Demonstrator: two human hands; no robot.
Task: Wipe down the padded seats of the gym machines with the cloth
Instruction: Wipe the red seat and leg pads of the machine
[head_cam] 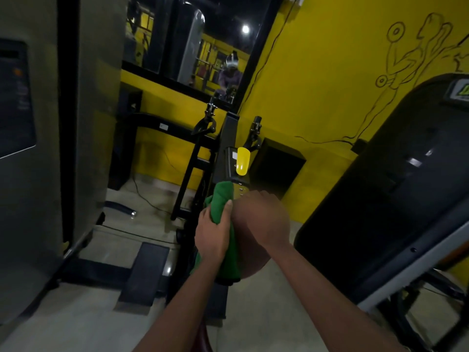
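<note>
A green cloth (223,196) is bunched in my left hand (214,235), which is closed around its middle; the cloth hangs down below the fist. My right hand (261,219) is blurred, right beside the left one and against the cloth; I cannot tell whether it grips it. Both hands are over a small dark reddish padded seat (251,265), mostly hidden beneath them. The seat belongs to a black machine frame (228,148) with a yellow lever (243,161) just beyond the hands.
A large black padded machine part (380,199) rises at the right. A grey weight-stack housing (38,148) fills the left. Black footplates (144,273) lie on the pale floor. A mirror (198,41) and yellow wall stand behind.
</note>
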